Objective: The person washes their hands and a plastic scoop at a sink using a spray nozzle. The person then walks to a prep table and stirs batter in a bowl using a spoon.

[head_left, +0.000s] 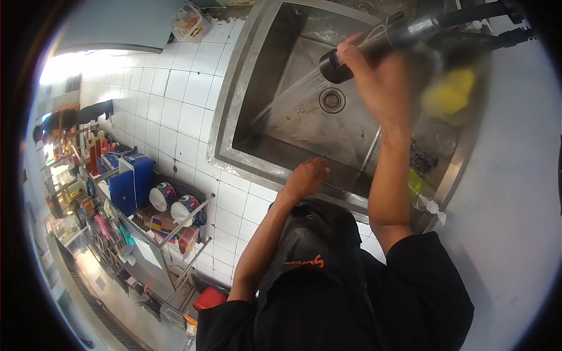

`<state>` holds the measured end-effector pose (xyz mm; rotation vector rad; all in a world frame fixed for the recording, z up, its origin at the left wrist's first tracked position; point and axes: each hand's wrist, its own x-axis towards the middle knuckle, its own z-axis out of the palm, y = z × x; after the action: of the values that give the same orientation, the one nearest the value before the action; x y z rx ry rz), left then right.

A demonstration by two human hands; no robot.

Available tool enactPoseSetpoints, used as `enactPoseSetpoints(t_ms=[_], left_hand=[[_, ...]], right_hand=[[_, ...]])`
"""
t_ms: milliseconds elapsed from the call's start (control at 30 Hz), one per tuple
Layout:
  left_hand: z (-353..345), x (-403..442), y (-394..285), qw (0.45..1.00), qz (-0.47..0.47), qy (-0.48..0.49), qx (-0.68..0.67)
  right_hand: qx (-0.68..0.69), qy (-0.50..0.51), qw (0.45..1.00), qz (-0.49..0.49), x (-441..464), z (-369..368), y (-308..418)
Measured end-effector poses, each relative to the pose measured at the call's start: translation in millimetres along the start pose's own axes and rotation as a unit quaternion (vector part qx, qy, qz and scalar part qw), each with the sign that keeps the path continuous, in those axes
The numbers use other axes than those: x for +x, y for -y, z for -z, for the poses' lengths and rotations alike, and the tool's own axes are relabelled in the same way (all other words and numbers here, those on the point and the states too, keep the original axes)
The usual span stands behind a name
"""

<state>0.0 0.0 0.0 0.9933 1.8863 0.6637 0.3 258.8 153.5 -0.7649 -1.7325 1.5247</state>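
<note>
**Spray head [393, 36] in the right hand [383, 85]: mouth toward the left wall of the sink [223, 140]**

1. Position. From where I stand, the spray head is above the basin, toward its far edge, with its mouth beyond the drain [332, 100] as seen from the person.

2. Long axis. The axis runs obliquely, from the mouth at the left end to the black hose [477, 13] beyond the far right. The water jet [293, 92] leaves the mouth leftward and slightly back toward the person, reaching the left wall nearer the front left corner than the far one.

3. Right hand. Its fingers are wrapped around the spray head just behind the mouth. Motion blur hides the palm contact.

4. Left hand [305, 176]. It is at the sink's front edge, fingers loosely bent, with nothing visible in them; whether they touch the rim cannot be told. The spray head lies forward and slightly right of these fingers, well apart. The right hand is therefore the nearer one.

5. Adjacent items. A blurred yellow item [451, 93] appears right of the right forearm; a dark scrubber [422, 157] lies inside the right edge.
</note>
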Motion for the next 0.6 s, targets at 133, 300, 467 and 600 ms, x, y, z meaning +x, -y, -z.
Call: enactPoseSetpoints(t_ms=[133,300,467,600], left_hand=[[-0.9,3.8,5.7,1.0,-0.02,-0.012,-0.009],[-3.0,1.8,8.7,1.0,-0.016,-0.011,-0.009],[-6.1,2.6,15.1,0.999,-0.032,-0.019,-0.012],[-2.6,1.4,8.9,1.0,-0.019,-0.013,-0.003]], right_hand=[[-0.019,-0.007,1.0,-0.002,9.4,-1.7,-3.2],[-0.039,-0.028,0.998,0.043,23.2,-6.3,-12.9],[-0.028,-0.028,0.999,0.031,27.6,-8.9,-11.9],[-0.043,-0.029,0.998,0.027,26.0,-10.3,-3.9]])
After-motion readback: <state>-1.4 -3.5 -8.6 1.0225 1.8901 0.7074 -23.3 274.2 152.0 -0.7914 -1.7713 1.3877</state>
